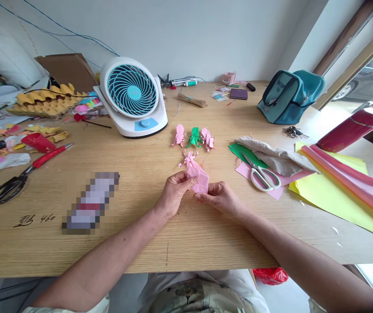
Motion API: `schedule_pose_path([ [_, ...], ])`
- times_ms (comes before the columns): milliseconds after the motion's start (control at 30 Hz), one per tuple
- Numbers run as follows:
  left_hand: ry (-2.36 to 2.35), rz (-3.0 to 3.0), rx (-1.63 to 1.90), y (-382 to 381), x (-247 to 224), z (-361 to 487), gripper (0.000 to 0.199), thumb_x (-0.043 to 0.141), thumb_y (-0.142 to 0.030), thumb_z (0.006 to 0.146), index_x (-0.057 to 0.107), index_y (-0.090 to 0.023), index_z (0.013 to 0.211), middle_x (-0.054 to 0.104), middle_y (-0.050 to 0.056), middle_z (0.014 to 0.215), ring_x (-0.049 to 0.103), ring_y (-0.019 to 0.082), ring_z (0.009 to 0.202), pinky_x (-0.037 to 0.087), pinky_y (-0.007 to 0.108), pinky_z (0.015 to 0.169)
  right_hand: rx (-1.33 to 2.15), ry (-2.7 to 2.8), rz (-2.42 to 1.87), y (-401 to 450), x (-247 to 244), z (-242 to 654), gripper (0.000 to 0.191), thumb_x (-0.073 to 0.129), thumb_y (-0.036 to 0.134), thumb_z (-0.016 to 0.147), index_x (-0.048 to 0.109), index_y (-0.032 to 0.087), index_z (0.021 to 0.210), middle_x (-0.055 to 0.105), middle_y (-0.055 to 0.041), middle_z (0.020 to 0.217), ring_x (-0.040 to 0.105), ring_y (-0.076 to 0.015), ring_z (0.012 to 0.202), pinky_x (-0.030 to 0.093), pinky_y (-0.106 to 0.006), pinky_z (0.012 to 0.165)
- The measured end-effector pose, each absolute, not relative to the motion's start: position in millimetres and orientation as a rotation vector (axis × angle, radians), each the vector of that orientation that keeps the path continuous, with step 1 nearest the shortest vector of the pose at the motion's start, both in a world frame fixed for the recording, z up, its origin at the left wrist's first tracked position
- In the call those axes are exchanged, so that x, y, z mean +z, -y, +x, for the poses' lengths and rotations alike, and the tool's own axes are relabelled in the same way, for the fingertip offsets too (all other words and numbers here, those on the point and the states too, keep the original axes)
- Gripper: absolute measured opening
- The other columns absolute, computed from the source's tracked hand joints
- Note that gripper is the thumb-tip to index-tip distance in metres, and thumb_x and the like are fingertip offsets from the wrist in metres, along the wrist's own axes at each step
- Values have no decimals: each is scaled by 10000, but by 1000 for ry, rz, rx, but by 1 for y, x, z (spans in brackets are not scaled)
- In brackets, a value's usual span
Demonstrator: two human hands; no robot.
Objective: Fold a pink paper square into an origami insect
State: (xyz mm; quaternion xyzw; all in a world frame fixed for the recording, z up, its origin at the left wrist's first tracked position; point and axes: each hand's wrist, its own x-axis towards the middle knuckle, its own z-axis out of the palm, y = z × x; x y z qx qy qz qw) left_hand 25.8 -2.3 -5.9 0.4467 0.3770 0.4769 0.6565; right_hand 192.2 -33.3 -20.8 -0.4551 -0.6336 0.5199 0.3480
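A folded pink paper piece [201, 180] is held between both hands above the wooden table. My left hand [174, 191] pinches its left side, thumb on top. My right hand [219, 195] grips its lower right corner between thumb and fingers. Just beyond the piece, a small pink folded figure [189, 158] with thin curled limbs shows; whether the two touch is unclear. Farther back stand a green paper figure [194, 137], a pink figure [179, 135] to its left and another pink figure [208, 139] to its right.
A white fan [133, 93] stands at the back left. White-handled scissors [263, 176] rest on coloured paper at the right, near a grey cloth [276, 155] and yellow sheets [339, 195]. Red-handled pliers [26, 171] and a blurred phone-like object [91, 203] lie left.
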Motion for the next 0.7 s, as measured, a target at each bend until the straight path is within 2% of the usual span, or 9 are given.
schedule_pose_path([
  [67,-856,996,1122,-3,-5,21,331,859,-372,632,621,-142,643,540,-48,621,434,59,591,355,186,585,1353,1674,-1175,35,-20,192,516,673,620,779,684,118,663,397,50,504,259,-67,496,196,-245,486],
  [133,-845,980,1174,-10,-4,16,341,860,-363,631,598,-146,620,517,-54,611,405,55,577,329,184,569,1365,1692,-1162,36,-19,192,498,648,602,811,693,123,684,465,35,531,316,-76,508,234,-243,500],
  [267,-846,1008,1237,-21,-3,8,335,850,-357,647,581,-160,619,515,-50,613,439,70,592,360,201,608,1385,1723,-1132,40,-15,190,436,640,562,836,725,135,824,617,-1,677,453,-102,589,318,-236,550],
  [333,-853,1037,1244,-22,-4,8,315,837,-352,668,588,-162,634,532,-44,635,464,78,614,383,210,640,1377,1744,-1152,40,-14,190,424,652,555,830,718,137,860,613,6,680,443,-98,586,312,-231,542],
  [500,-885,1073,1304,-20,-3,9,314,820,-359,687,585,-157,639,536,-42,640,466,82,624,379,207,633,1325,1713,-1196,39,-14,191,511,563,601,875,634,140,666,574,5,604,406,-93,550,291,-242,529],
  [700,-923,1262,1406,-18,-1,8,251,777,-358,758,630,-160,711,585,-22,704,502,108,679,420,234,683,1348,1588,-1244,36,-21,189,506,598,623,828,738,137,816,625,-9,641,417,-99,546,280,-243,514],
])
